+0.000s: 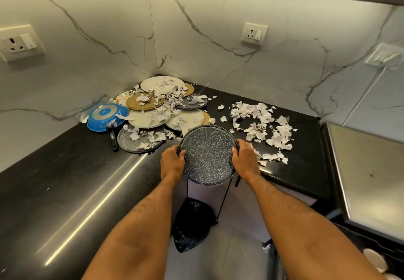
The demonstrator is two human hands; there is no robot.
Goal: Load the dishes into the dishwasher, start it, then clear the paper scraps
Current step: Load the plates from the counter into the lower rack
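I hold a dark speckled round plate (207, 156) tilted toward me, over the inner corner edge of the black counter. My left hand (172, 162) grips its left rim and my right hand (246, 159) grips its right rim. A second plate edge seems to sit behind it. In the corner lies a heap of plates (157, 104): white, gold and speckled grey ones, strewn with torn paper. A blue pan (105, 117) with a black handle lies upside down at the heap's left. Loose paper scraps (262, 124) cover the counter to the right.
The black L-shaped counter (65, 181) wraps around me under marble walls with power sockets (253, 33). A black bin bag (192, 223) sits on the floor below my arms. A steel-topped appliance (367, 177) stands at the right, and white dishes (373, 258) show at the lower right.
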